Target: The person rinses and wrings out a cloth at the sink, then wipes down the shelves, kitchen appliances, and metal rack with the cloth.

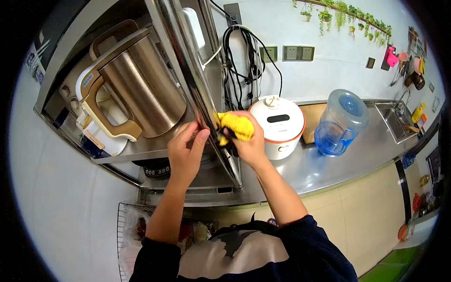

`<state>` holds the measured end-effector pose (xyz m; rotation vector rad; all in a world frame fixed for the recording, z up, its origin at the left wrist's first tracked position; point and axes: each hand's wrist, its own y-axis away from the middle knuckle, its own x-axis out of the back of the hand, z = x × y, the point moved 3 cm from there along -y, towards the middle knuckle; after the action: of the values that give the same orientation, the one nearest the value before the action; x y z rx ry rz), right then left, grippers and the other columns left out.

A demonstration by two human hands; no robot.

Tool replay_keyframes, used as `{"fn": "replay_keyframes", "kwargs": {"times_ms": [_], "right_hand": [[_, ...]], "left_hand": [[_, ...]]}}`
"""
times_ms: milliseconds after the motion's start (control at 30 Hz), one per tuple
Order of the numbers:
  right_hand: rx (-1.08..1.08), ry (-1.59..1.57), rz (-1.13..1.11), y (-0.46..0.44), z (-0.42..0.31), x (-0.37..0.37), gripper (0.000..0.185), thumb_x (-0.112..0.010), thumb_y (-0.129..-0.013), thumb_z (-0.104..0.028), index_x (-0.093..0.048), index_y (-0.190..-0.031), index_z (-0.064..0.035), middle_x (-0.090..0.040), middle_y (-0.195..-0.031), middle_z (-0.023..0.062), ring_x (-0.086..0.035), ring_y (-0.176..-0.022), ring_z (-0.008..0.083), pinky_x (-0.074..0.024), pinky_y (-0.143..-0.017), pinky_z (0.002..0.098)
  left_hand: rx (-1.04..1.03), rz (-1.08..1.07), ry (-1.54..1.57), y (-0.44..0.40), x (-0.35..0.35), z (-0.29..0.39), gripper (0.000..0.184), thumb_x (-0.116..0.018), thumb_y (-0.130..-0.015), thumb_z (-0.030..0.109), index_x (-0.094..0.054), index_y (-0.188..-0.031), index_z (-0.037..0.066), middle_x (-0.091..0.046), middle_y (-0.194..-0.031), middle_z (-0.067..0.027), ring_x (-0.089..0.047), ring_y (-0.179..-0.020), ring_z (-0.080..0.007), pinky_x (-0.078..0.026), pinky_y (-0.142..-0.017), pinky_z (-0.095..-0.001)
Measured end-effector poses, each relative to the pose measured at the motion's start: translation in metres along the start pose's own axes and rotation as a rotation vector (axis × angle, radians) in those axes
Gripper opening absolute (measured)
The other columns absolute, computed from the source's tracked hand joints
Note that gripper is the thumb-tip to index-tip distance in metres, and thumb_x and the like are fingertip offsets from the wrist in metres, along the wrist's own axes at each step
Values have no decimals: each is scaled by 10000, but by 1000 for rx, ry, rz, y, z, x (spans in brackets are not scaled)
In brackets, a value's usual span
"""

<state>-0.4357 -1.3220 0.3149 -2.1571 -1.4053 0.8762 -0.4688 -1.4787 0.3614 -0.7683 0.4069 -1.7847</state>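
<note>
My right hand [250, 144] is closed around a bunched yellow cloth [238, 126] with some black material in it. The cloth is pressed against the shiny metal post [190, 80] of a shelf rack. Left of the post, my left hand [184, 152] is held up with bent fingers, thumb apart, and nothing visible in it. Its fingertips are close to the metal; whether they touch it I cannot tell. Beyond that hand, a bronze-coloured jug appliance [143, 87] with a beige handle stands on the rack's shelf.
A white rice cooker [277, 122] stands just right of my right hand. Farther right on the steel counter [300, 174] is an upside-down blue water jug [342, 123], then a sink [392, 120]. Black cables [239, 61] hang behind the rack. A wire basket [123, 230] sits below left.
</note>
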Motion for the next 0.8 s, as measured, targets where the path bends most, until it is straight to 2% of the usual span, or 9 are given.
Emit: {"fn": "replay_keyframes", "kwargs": {"times_ms": [233, 300, 367, 433, 500, 567, 633, 700, 800], "right_hand": [[-213, -214, 105, 12, 12, 21, 383, -704, -787, 27, -547, -1130, -38, -605, -1114, 55, -574, -1039, 152, -454, -921, 298], [-40, -67, 30, 25, -3, 8, 419, -718, -764, 17, -551, -1139, -63, -590, -1127, 74, -565, -1063, 181, -442, -937, 306], [220, 299, -33, 22, -26, -10, 488, -707, -695, 70, -550, -1136, -67, -570, -1101, 113, -555, -1080, 227, -421, -953, 316], [133, 151, -53, 14, -11, -9, 492, -689, -688, 91, -548, -1133, -64, -572, -1118, 106, -567, -1056, 209, -442, -925, 302], [-83, -57, 91, 9, 0, 3, 430, -688, -753, 82, -529, -1128, -53, -564, -1151, 99, -580, -1003, 158, -481, -859, 274], [-84, -72, 167, 8, -1, 17, 422, -698, -767, 73, -515, -1129, -43, -583, -1106, 100, -576, -1006, 166, -478, -867, 283], [148, 180, 215, 23, -20, 17, 421, -719, -749, 15, -541, -1124, -53, -575, -1064, 109, -581, -985, 230, -473, -869, 346], [387, 365, 24, 36, -24, 6, 449, -732, -663, -18, -594, -1085, -87, -549, -1082, 110, -572, -952, 276, -462, -842, 389], [663, 782, -95, 58, -20, -30, 368, -654, -671, -128, -636, -1038, -146, -571, -999, 77, -542, -946, 250, -431, -790, 396]], "left_hand": [[36, -32, 48, -2, 4, -3, 295, -640, -905, 178, -612, -1063, -70, -622, -934, -61, -561, -833, -97, -459, -755, -236], [24, -47, -27, -3, 5, -2, 282, -645, -901, 173, -614, -1033, -74, -619, -929, -63, -556, -824, -95, -460, -750, -240], [-6, -30, 30, -2, 4, -1, 262, -640, -903, 168, -621, -1020, -66, -616, -904, -54, -544, -803, -90, -451, -728, -231], [12, -49, -14, -2, 5, 2, 256, -638, -903, 169, -620, -1013, -62, -613, -887, -51, -536, -793, -86, -443, -716, -225], [22, -61, -55, -3, 8, 6, 250, -637, -903, 170, -620, -1005, -58, -610, -871, -47, -528, -783, -83, -434, -703, -219], [65, -115, -139, -5, 10, 7, 244, -633, -903, 175, -616, -992, -52, -608, -855, -45, -520, -772, -83, -421, -694, -210], [38, -100, -108, -4, 8, 0, 241, -631, -904, 172, -612, -985, -54, -609, -858, -49, -524, -771, -86, -423, -695, -212], [18, -90, -79, -4, 7, -5, 237, -629, -904, 170, -609, -979, -55, -610, -860, -54, -527, -770, -90, -425, -697, -214], [-1, -79, -8, -3, 7, -5, 226, -623, -906, 159, -615, -988, -52, -613, -865, -54, -537, -770, -97, -433, -698, -222]]}}
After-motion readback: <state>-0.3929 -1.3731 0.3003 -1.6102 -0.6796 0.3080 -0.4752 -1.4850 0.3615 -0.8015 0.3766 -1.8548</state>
